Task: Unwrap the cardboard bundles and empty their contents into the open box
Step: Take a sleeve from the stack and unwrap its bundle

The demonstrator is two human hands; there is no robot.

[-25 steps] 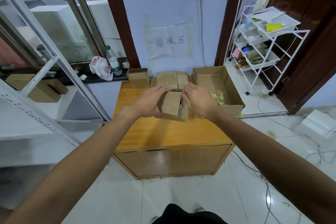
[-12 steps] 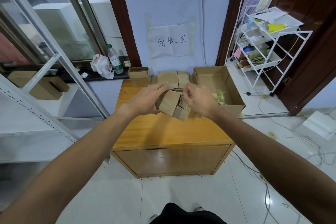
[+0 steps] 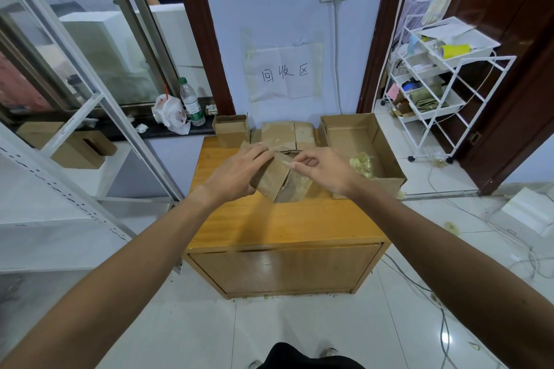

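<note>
While two hands [image 3: 236, 172] [image 3: 325, 169] hold one bundle [image 3: 271, 181], one box [image 3: 344, 142] lies open.

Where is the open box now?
In the head view the open box sits at the right rear corner of the wooden cabinet, right of the right hand and the cardboard bundles by the wall.

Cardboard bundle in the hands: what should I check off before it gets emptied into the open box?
1. Hold: left hand grips the cardboard bundle, ok.
2. Peel: right hand pinches at its top edge, ok.
3. Bundle opened: not ok, looks closed.
4. Reach: open box right of bundle, ok.
5. Room in box: ok, yellowish scraps at near end only.
6. Bundle's contents: cannot tell.
</note>
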